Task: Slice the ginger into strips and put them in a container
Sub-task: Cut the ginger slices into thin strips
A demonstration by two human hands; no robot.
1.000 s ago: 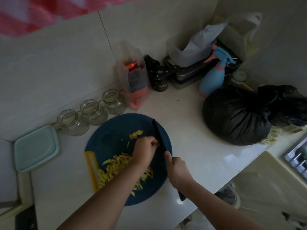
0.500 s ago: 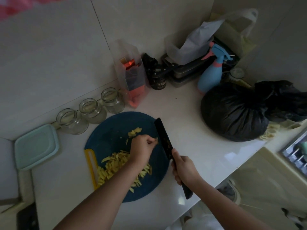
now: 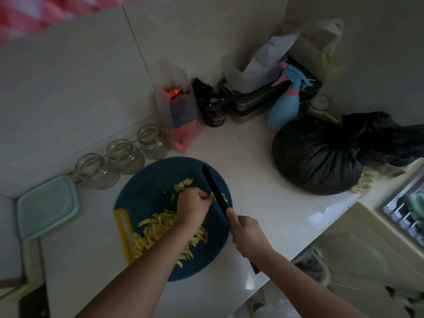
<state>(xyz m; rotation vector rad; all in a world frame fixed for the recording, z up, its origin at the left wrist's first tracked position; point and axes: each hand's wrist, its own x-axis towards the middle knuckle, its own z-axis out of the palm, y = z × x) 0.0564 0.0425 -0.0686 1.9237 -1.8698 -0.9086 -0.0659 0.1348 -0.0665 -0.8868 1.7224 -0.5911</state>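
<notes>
A round dark blue cutting board (image 3: pixel 149 193) lies on the white counter. A heap of yellow ginger strips (image 3: pixel 158 232) covers its near left part, and a few uncut slices (image 3: pixel 183 183) lie farther back. My left hand (image 3: pixel 192 207) is curled over a small piece of ginger (image 3: pixel 214 195) and holds it on the board. My right hand (image 3: pixel 246 232) grips the handle of a black knife (image 3: pixel 213 187), whose blade stands on that piece, right beside my left fingertips. A pale green lidded container (image 3: pixel 46 206) sits to the left of the board.
Three open glass jars (image 3: pixel 125 154) line the wall behind the board. A plastic bag with red packets (image 3: pixel 179 113), a dark jar (image 3: pixel 214 111), a blue spray bottle (image 3: pixel 286 104) and a big black bag (image 3: pixel 321 157) crowd the back right. The counter edge runs near right.
The knife was lifted and tilted away from the ginger half a second ago; now its blade is back down on the piece beside my left fingers. My left hand stayed put.
</notes>
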